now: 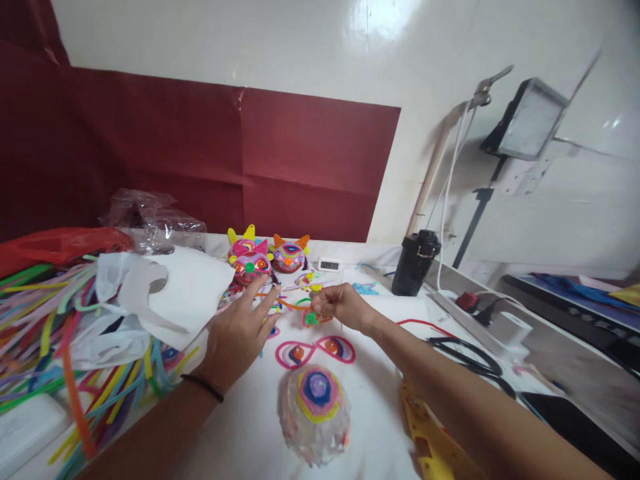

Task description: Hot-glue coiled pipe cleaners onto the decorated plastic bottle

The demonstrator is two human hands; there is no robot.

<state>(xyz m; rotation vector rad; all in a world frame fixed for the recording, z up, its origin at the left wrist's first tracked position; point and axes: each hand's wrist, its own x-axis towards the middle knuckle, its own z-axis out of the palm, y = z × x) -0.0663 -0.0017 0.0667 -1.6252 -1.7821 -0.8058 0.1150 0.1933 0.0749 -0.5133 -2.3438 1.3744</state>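
Note:
My left hand [239, 337], with a black band at the wrist, hovers over the white table with its fingers spread. My right hand [345, 305] pinches one end of an orange pipe cleaner [287, 305], which stretches towards my left fingertips. Just below the right fingers is a green coiled piece [311, 319]. Nearer to me lies a pink figure-eight outline [314, 347] around two eye shapes with orange centres. In front of it sits a translucent dome [320, 433] bearing a coil of purple, blue, pink and yellow rings.
Colourful pipe cleaners [47, 313] heap at left beside white paper [185, 287]. Finished animal heads [290, 255] stand at the back near a small digital display [329, 265]. A black bottle [416, 263], black cable [465, 357] and yellow item [433, 440] are at right.

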